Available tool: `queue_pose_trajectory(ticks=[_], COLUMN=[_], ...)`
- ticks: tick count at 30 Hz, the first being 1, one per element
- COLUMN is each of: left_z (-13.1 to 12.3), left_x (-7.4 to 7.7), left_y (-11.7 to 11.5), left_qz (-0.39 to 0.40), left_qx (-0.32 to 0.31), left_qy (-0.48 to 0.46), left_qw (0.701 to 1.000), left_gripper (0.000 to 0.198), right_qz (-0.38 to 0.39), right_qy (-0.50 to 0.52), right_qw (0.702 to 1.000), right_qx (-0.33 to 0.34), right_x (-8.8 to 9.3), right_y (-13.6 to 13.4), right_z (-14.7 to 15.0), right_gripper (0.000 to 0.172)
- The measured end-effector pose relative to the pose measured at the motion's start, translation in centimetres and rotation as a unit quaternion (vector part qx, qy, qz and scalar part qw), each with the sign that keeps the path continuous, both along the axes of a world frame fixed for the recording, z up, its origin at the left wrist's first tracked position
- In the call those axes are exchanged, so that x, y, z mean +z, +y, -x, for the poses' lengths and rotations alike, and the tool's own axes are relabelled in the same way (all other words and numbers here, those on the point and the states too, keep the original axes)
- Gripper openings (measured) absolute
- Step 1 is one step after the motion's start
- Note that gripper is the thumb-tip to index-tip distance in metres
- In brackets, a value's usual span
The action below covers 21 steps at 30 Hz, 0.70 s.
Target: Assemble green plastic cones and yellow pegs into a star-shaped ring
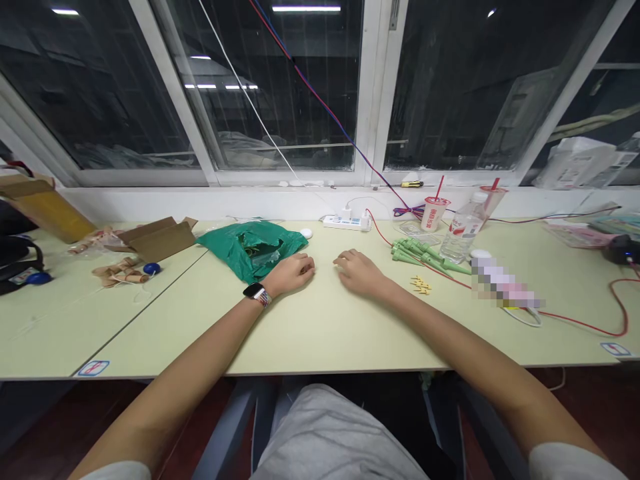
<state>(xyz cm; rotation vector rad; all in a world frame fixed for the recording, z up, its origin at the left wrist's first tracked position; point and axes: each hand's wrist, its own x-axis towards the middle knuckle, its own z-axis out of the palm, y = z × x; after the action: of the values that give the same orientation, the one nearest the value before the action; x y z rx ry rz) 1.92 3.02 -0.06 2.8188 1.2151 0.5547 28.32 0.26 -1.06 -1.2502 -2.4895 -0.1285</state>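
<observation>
The left hand (293, 273) lies palm down on the desk (320, 340), fingers loosely curled and holding nothing, its fingertips just beside a crumpled green plastic bag (253, 250). The right hand (360, 272) rests the same way, also empty, a little apart from the left and nearest a cluster of green plastic spiked parts (417, 257). Just below that cluster lie a few small yellow pieces (421, 285), and a thin red wire (379, 230) runs past it. A smartwatch (255, 293) sits on the left wrist.

Farther back stand a white power strip (345, 223), a plastic cup with a red straw (434, 213) and a water bottle (463, 227). Out to the left are a torn cardboard box (157, 239) and a small blue ball (151, 269). To the right, one object (505, 283) is pixelated and cannot be made out.
</observation>
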Motion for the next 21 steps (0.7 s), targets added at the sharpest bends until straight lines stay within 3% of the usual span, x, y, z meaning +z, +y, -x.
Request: queue_pose_trajectory(ticks=[5,13,21], left_z=[0.0,-0.3,-0.6], left_x=[-0.3,-0.2,-0.3], left_y=[0.1,-0.2,-0.4], left_qz=[-0.013,-0.034,-0.051], left_qx=[-0.006,-0.017,-0.035], left_qy=[-0.010,-0.020,-0.019], left_qw=[1.000,0.999,0.998], left_gripper=[0.020,0.016,0.016], right_qz=[-0.027,-0.032,-0.021], right_qy=[-0.067,-0.015,-0.031], right_qw=[0.997,0.999,0.999], right_qx=[0.020,0.035,0.032], right_x=[-0.7,-1.6,-1.2], right_y=[1.4,1.0,1.0], right_z=[2.4,0.8,0.2], right_gripper=[0.028,0.029,0.029])
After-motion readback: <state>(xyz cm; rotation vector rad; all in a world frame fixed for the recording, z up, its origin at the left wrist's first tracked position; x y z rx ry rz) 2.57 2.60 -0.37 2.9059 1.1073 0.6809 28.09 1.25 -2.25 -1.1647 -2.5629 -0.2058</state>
